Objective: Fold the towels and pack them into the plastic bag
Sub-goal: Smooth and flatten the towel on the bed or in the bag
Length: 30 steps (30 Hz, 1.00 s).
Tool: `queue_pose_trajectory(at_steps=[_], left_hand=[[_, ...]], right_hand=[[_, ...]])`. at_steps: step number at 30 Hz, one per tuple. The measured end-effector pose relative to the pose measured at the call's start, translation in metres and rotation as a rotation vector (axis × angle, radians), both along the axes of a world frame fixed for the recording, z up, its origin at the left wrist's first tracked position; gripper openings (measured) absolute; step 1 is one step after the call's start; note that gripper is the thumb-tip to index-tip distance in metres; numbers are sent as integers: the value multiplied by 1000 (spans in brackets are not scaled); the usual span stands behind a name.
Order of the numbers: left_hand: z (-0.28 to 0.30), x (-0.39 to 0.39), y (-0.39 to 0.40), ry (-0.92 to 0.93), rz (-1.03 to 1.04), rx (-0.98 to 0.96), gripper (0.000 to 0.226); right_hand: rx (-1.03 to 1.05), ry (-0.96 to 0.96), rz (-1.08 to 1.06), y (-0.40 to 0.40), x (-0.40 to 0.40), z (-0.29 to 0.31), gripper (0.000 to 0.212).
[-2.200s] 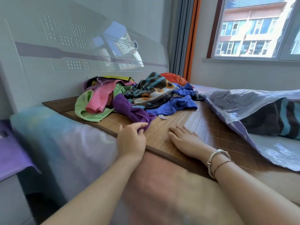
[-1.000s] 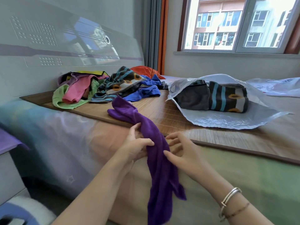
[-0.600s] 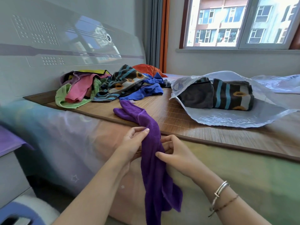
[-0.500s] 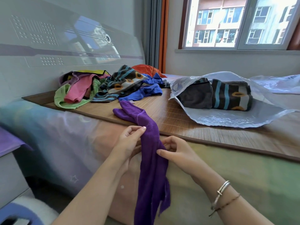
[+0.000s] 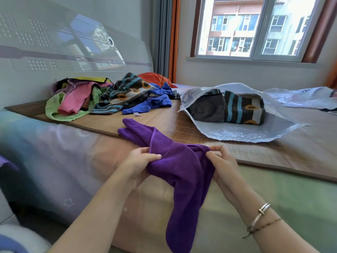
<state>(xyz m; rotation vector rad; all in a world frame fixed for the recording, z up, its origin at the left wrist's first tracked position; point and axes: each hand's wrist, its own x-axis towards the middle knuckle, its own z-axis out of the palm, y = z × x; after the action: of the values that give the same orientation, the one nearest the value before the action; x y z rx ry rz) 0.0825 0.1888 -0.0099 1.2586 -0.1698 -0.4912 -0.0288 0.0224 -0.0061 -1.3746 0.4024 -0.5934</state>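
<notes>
1. Left hand [image 5: 138, 161]: I see its fingers and thumb curled around a bunched fold of the purple towel [image 5: 180, 172], gripping it.
2. Right hand [image 5: 218, 161]: it pinches the towel's other side between thumb and fingertips; bracelets [image 5: 260, 214] circle the wrist.
3. Purple towel: held between both hands at the bed's [image 5: 273, 198] edge, one end lying on the mat [image 5: 164, 121], the other hanging down the side.
4. Plastic bag [image 5: 246, 132]: lying open on the mat, right of the hands, with two folded towels [image 5: 226, 108] inside.
5. Towel pile [image 5: 109, 95]: unfolded, at the headboard [image 5: 73, 42], well apart from the bag.
</notes>
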Motion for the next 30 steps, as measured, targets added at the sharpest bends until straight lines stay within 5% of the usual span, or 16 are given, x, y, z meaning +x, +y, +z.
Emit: queue_pose_trajectory(at_steps=[4,8,12,16,18,25,30], left_hand=[[-5,1,2,-208,88,355,27],[1,-2,5,-169,93,454,29],[5,-18,4,-76,-109,349,2],[1,-24,3,-92,-143,351,8],[1,-24,5,-91,-102,330,14],[10,-21,14,-189,46,355,16],[42,-15,33,-114,131,143,13]], right_hand=[[184,-82,-165,-20,-7,5,14],[188,-85,-202,-28,-7,8,18],[-114,42,-106,-22,-7,7,24],[-568,251,-232,-30,-8,3,23],[-610,293,-273,-38,-8,4,10],[-241,267,1,-44,-27,17,18],[37,112,164,-40,-42,43,23]])
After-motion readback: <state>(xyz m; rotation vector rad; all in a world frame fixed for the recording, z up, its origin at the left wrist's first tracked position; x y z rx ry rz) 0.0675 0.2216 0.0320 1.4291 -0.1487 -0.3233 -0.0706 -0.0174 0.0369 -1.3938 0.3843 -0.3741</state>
